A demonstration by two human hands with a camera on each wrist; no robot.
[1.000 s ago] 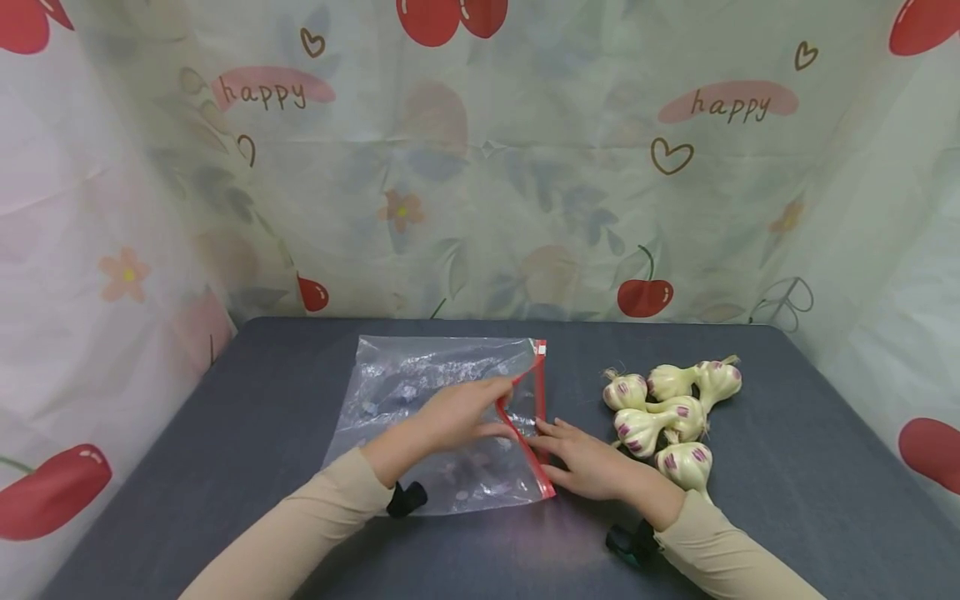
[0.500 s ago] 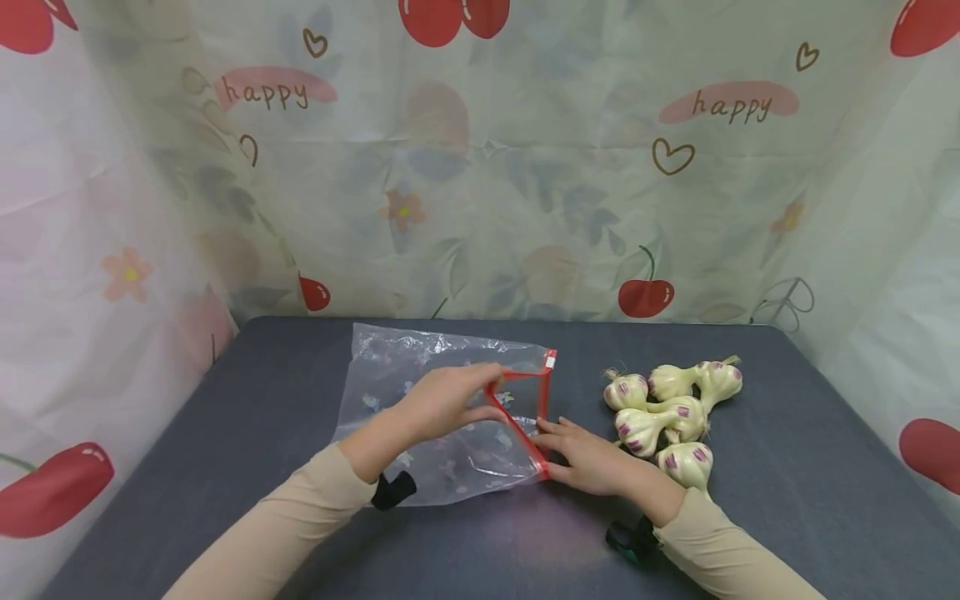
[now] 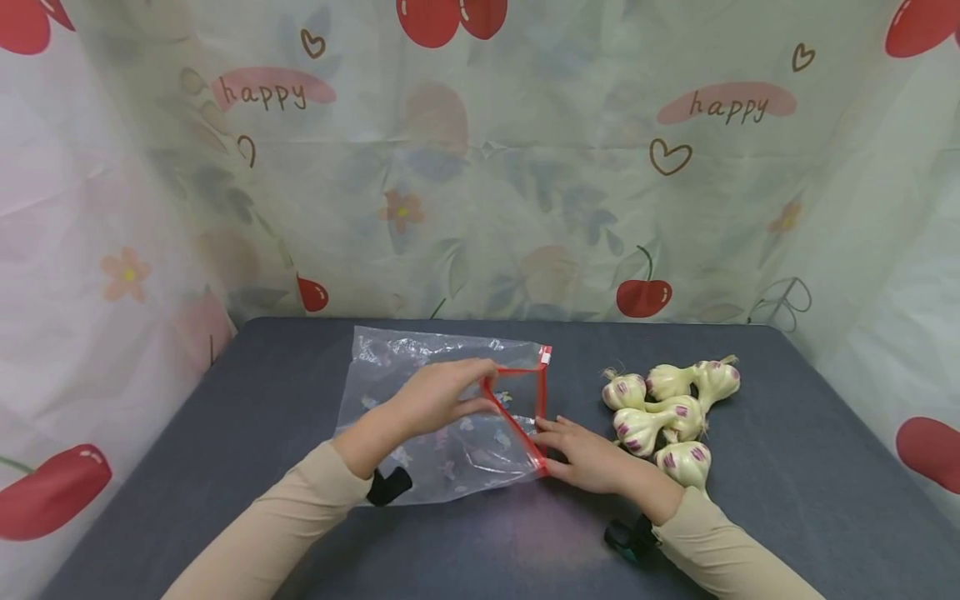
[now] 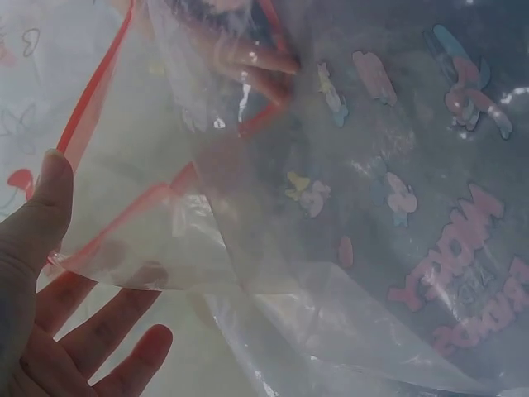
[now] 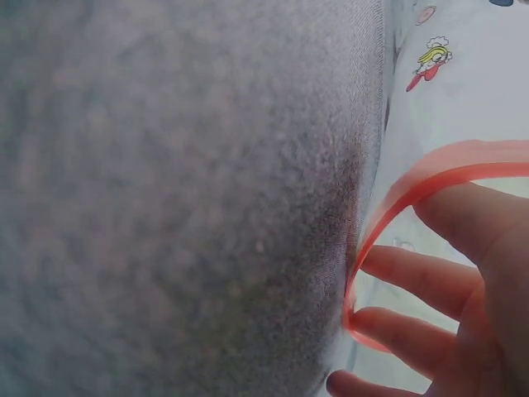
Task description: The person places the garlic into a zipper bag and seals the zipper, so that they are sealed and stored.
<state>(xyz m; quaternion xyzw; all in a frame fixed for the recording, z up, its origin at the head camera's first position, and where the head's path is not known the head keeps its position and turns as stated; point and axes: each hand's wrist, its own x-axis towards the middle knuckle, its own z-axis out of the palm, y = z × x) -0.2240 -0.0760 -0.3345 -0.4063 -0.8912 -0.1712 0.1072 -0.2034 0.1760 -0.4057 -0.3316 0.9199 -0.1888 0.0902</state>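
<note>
A clear zip bag [image 3: 420, 458] with a red-edged mouth and small printed cartoon figures lies on the dark table, its mouth spread apart toward the right. My left hand [image 3: 435, 396] holds the raised red edge of the mouth; in the left wrist view its thumb [image 4: 51, 186] is at the red strip and some fingertips show through the film. At the mouth's lower edge is my right hand [image 3: 585, 454], fingers fairly straight and spread. In the right wrist view its thumb and fingers touch the red strip [image 5: 430, 172]. A white slider [image 3: 545, 356] sits at the far corner.
Several garlic bulbs [image 3: 684, 415] with purple marks lie grouped on the dark table [image 3: 465, 558], just right of my right hand. A printed curtain [image 3: 487, 192] with cherries and flowers surrounds the back and sides of the table.
My left hand has lifted and drawn the bag's upper edge left, so the mouth is wider than a second ago. My right hand has stayed nearly in place at the lower edge.
</note>
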